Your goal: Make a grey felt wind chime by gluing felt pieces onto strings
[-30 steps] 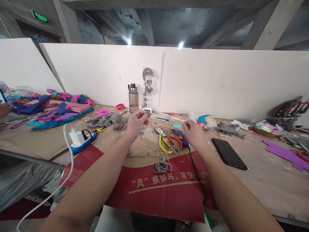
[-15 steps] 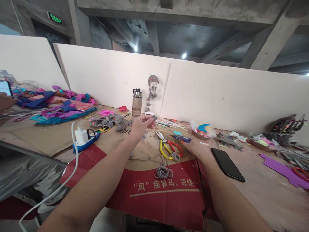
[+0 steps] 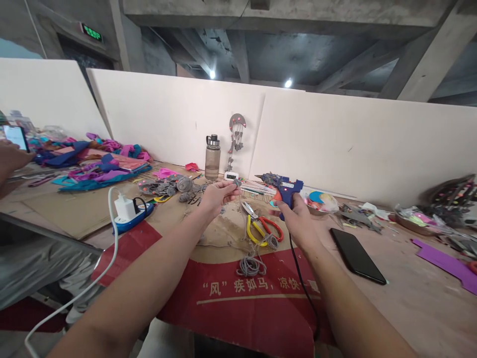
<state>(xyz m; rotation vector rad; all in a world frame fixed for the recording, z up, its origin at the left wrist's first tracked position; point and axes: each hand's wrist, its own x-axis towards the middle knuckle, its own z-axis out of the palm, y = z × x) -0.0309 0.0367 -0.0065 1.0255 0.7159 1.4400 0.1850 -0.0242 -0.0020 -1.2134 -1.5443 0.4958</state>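
My right hand point(image 3: 298, 219) is wrapped round the handle of a blue glue gun point(image 3: 286, 188), held up off the table with its nozzle towards the left. A black cord runs down from it. Between the thumb and fingers of my left hand point(image 3: 218, 198) is a small grey felt piece point(image 3: 237, 183), with grey yarn hanging below. Under and between the hands lie scissors with red and yellow handles point(image 3: 257, 231). Grey yarn point(image 3: 251, 266) sits in a loose coil nearer me on the red and brown cardboard point(image 3: 238, 313).
A water bottle point(image 3: 212, 158) stands at the back near a grey hanging ornament point(image 3: 237, 132). To the right lies a black phone point(image 3: 357, 256). On the left are a blue power strip point(image 3: 134, 219) and colourful felt scraps point(image 3: 104, 166). Another person's hand point(image 3: 13, 156) holds a phone at far left.
My right hand has lifted the glue gun from the table and tilted it up, nozzle left. My left hand stays in nearly the same place with the grey felt piece.
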